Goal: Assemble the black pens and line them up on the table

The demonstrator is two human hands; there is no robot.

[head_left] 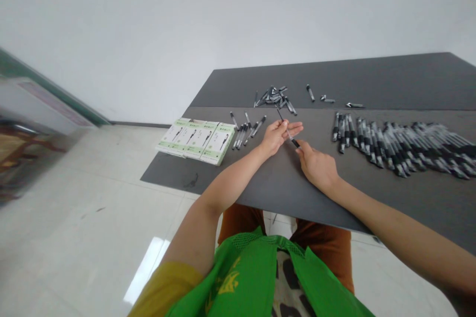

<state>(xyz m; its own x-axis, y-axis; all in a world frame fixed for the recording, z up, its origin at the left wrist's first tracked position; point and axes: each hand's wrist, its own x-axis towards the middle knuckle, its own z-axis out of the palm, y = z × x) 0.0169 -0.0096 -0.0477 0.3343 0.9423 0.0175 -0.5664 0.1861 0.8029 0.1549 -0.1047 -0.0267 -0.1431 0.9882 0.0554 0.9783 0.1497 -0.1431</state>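
Note:
My left hand pinches a slim dark pen refill between thumb and forefinger, its other fingers stretched out to the right. The refill's upper end sticks out beyond the fingertips. In line with it is a clear pen barrel with a black grip, and my right hand is closed around its lower end. Whether the refill sits inside the barrel is too small to tell. Left of my hands lie several loose pens. Beyond them is a jumbled heap of pen parts, black and clear.
Four-sided green and white pen boxes stand in a row at the table's left edge. Many clear pens with black grips spread over the right side. Single pen pieces lie farther back on the grey table, near the wall.

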